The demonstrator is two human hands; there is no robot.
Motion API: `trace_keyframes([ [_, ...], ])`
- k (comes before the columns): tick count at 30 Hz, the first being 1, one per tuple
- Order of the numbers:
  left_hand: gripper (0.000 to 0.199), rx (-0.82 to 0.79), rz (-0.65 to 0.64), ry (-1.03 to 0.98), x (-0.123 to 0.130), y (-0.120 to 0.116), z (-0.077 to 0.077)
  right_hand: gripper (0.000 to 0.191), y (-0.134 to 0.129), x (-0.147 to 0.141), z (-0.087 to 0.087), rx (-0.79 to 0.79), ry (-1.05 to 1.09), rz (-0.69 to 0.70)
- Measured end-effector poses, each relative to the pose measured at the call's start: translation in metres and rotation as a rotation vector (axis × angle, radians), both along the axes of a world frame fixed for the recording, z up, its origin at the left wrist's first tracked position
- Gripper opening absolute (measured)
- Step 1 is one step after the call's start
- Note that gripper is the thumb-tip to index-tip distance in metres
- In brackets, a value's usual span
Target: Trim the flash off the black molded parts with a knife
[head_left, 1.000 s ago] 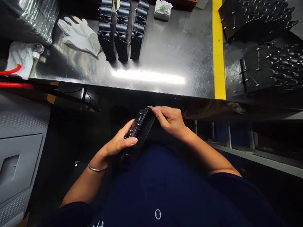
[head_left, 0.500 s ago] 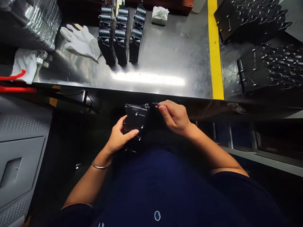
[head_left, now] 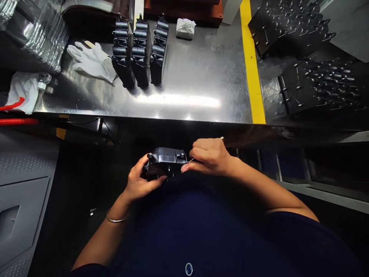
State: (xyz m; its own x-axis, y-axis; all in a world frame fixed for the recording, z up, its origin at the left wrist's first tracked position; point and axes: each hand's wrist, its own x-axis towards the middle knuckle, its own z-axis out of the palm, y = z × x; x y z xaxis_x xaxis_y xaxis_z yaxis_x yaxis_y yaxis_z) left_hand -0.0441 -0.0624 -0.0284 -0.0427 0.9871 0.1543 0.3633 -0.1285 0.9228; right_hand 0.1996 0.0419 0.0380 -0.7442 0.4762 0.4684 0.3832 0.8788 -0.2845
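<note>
1. Dark space lies under the front edge of the steel tabletop (head_left: pixel 201 73); the part (head_left: pixel 165 157) is held there, before the shirt (head_left: pixel 187 227), not on the tabletop.
2. Left hand (head_left: pixel 138 181): grasping the part's left end, thumb on the near side, forefinger at the far corner. A firm grip matters, I judge, as no other support shows.
3. Right hand (head_left: pixel 209 156): fingers curled round a thin tool (head_left: pixel 221 137), its pale end poking out past the knuckles, its slim tip aimed at the part's right end. Whether the tip touches, I cannot tell.
4. Short, light strokes seem best; a slip could mark the black surface or snag the pins (head_left: pixel 169 168) below.
5. The right thumb lies just by that end. Bracing it there should steady the tip, provided it is out of the tip's path.
6. Turning the part with the left hand should beat bending the right wrist.
7. Beyond, three parts (head_left: pixel 140 57) stand in a row, a glove (head_left: pixel 90 63) just beside, a white block (head_left: pixel 185 29) farther back.
8. Across the yellow tape (head_left: pixel 253 69), massed parts (head_left: pixel 288 32) sit well apart.
</note>
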Motion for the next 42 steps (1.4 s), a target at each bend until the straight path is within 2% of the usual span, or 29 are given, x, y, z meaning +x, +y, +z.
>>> trace_keyframes([
  [6,0.053,-0.15,-0.006,-0.105,0.002,0.001,0.004,0.06,0.001,0.001,0.002,0.008,-0.042,0.053],
  [10,0.055,-0.261,-0.018,-0.157,0.005,0.002,0.008,0.059,0.001,0.0,0.001,0.03,-0.022,0.027],
  [13,0.054,-0.287,-0.023,-0.155,0.007,0.003,0.008,0.058,0.0,0.0,0.001,0.059,-0.022,0.037],
  [15,0.053,-0.248,0.013,-0.139,0.008,0.003,0.006,0.057,0.0,0.002,0.0,0.033,0.001,0.037],
  [18,0.051,-0.073,0.045,-0.085,0.006,0.004,0.002,0.05,-0.002,0.008,0.0,-0.129,0.057,-0.007],
  [22,0.041,0.133,-0.067,-0.006,0.001,0.008,0.006,0.037,-0.007,0.015,-0.001,-0.227,0.056,-0.107],
  [31,0.045,0.156,-0.13,0.011,-0.001,0.007,0.018,0.04,-0.012,0.014,-0.003,-0.249,0.02,-0.123],
  [34,0.048,0.229,-0.218,-0.036,0.0,0.008,0.021,0.039,-0.009,0.013,-0.005,-0.292,-0.021,-0.143],
  [36,0.05,0.305,-0.281,-0.046,0.001,0.01,0.022,0.042,-0.008,0.014,-0.006,-0.391,0.0,-0.097],
  [39,0.051,0.397,-0.302,0.004,0.0,0.014,0.023,0.047,-0.009,0.017,-0.003,-0.601,0.051,0.032],
  [42,0.048,0.404,-0.312,0.053,-0.005,0.016,0.022,0.05,-0.012,0.021,0.001,-0.735,0.023,0.138],
])
